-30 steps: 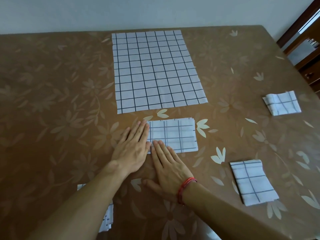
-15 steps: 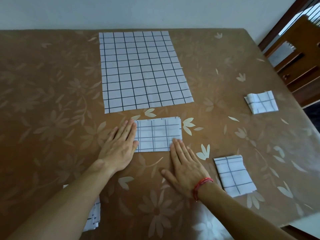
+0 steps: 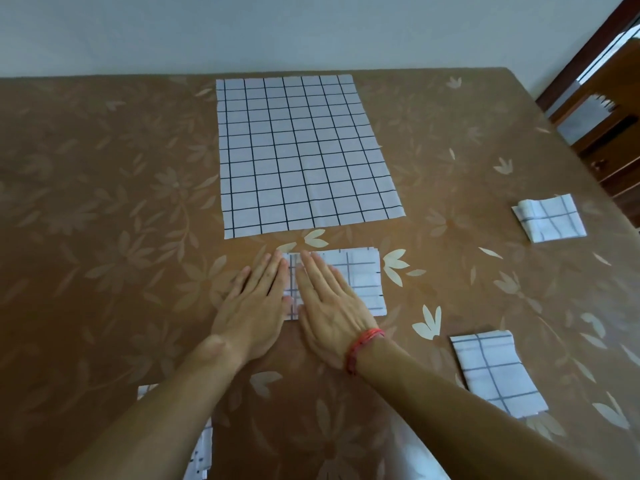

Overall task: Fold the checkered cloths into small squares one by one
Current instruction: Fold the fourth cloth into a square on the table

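A folded white checkered cloth (image 3: 360, 278) lies as a rectangle in the middle of the brown table. My left hand (image 3: 254, 303) lies flat with straight fingers at the cloth's left edge. My right hand (image 3: 329, 303), with a red band at the wrist, presses flat on the cloth's left half. Beyond them a large checkered cloth (image 3: 301, 154) is spread out unfolded. Two folded squares lie to the right, a near folded square (image 3: 495, 372) and a far folded square (image 3: 550, 218).
The table carries a brown floral cover (image 3: 104, 237). Part of another checkered cloth (image 3: 201, 452) shows under my left forearm at the near edge. Wooden furniture (image 3: 602, 126) stands beyond the table's right side. A pale wall runs behind the table.
My right hand slid from the cloth's lower right back to its left half, beside my left hand. My left hand stayed at the left edge. The camera view shifted.
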{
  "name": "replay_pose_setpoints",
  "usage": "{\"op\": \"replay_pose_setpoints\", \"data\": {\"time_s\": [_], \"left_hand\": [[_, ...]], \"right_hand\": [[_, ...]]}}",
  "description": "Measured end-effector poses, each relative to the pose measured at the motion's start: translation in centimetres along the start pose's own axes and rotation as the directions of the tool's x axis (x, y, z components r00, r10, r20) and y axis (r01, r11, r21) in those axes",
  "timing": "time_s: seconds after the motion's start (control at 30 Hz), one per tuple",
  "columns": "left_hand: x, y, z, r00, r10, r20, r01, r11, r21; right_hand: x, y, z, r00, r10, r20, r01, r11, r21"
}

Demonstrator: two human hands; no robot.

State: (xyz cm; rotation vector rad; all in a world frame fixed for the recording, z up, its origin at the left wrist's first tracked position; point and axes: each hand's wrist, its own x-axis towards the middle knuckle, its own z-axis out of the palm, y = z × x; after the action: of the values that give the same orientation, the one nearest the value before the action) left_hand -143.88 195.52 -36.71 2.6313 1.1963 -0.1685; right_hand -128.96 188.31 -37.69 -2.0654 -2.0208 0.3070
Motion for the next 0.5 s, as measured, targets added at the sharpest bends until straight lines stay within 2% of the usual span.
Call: {"op": "replay_pose_setpoints", "data": {"time_s": [0.1, 0.27, 0.43, 0.5], "left_hand": [[-0.1, -0.1, 0.4, 0.999, 0.025, -0.025, -0.025, 1.0, 0.018], [-0.1, -0.6, 0.9, 0.995, 0.061, -0.083, -0.056, 0.997, 0.054], [-0.1, -0.4, 0.5, 0.998, 0.044, -0.049, -0.043, 0.999, 0.009], [-0.2, -0.3, 0.2, 0.999, 0.038, -0.026, -0.038, 0.999, -0.002]], "right_hand": [[1.3, -0.1, -0.8, 0.99, -0.063, 0.128, 0.068, 0.997, -0.035], [1.0, 1.9, -1.2, 0.975, 0.087, 0.205, -0.059, 0.989, -0.136], [-1.8, 6.9, -4.1, 0.952, 0.232, 0.198, -0.187, 0.957, -0.221], [-2.4, 7.7, -4.5, 0.943, 0.243, 0.227, -0.194, 0.956, -0.219]]}}
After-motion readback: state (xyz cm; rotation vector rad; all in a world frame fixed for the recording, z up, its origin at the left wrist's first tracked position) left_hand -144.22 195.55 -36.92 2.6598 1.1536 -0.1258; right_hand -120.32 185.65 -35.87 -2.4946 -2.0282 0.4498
